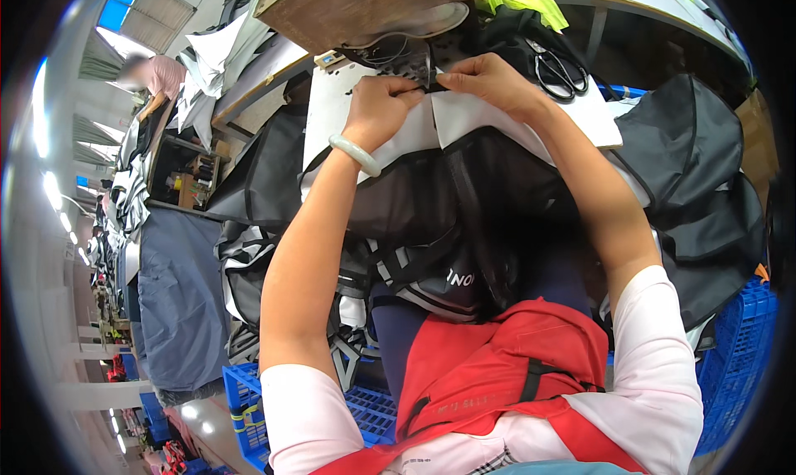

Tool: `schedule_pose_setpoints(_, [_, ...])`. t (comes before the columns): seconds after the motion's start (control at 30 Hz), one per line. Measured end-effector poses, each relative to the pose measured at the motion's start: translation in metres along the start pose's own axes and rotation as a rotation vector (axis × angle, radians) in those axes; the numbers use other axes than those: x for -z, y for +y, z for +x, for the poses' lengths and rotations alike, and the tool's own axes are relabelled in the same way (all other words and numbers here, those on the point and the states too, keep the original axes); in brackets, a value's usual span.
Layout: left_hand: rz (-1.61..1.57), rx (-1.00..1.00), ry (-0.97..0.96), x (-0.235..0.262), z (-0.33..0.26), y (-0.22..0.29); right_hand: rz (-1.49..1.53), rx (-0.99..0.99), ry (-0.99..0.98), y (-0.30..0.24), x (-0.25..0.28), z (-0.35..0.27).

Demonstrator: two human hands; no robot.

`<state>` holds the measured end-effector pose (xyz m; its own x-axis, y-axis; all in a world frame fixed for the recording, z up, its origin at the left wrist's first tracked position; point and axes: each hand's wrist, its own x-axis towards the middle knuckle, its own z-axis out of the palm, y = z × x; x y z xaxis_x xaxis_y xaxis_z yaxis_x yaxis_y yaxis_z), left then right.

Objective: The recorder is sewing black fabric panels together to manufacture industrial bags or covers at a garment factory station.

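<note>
A fabric piece [398, 193], black with a pale upper band, drapes over the front edge of a white tabletop and down toward my lap. My left hand [383, 106], with a pale bangle on its wrist, is closed, fingertips pinching at the fabric's top edge. Close on its right, my right hand [489, 81] is also closed, thumb and finger pinched at the same edge. A small dark upright part stands between the fingertips; its kind is unclear. Black-handled scissors [557, 70] lie on dark cloth to the right of my right hand.
Small black bits lie on the white tabletop [327, 114] beneath a brown wooden box [356, 11]. More black fabric [692, 152] hangs at the right. Blue plastic crates [738, 351] stand low on both sides. Bright yellow cloth [526, 1] lies behind. Another person [162, 77] works far left.
</note>
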<state>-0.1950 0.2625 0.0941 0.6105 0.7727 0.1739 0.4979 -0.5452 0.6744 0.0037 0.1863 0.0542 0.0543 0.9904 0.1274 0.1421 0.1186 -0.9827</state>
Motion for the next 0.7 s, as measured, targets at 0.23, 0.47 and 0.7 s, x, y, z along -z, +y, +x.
schedule_pose_setpoints(0.23, [-0.018, 0.052, -0.022, 0.002, -0.004, 0.006, 0.084, 0.003, -0.001, 0.001, -0.001, -0.001])
schedule_pose_setpoints(0.47, [-0.139, -0.013, 0.09, 0.018, -0.013, -0.002, -0.013, 0.022, 0.081, -0.014, 0.012, -0.018])
schedule_pose_setpoints(0.7, [0.226, -0.608, -0.192, -0.035, -0.138, 0.098, -0.392, 0.264, -0.074, -0.094, -0.002, -0.126])
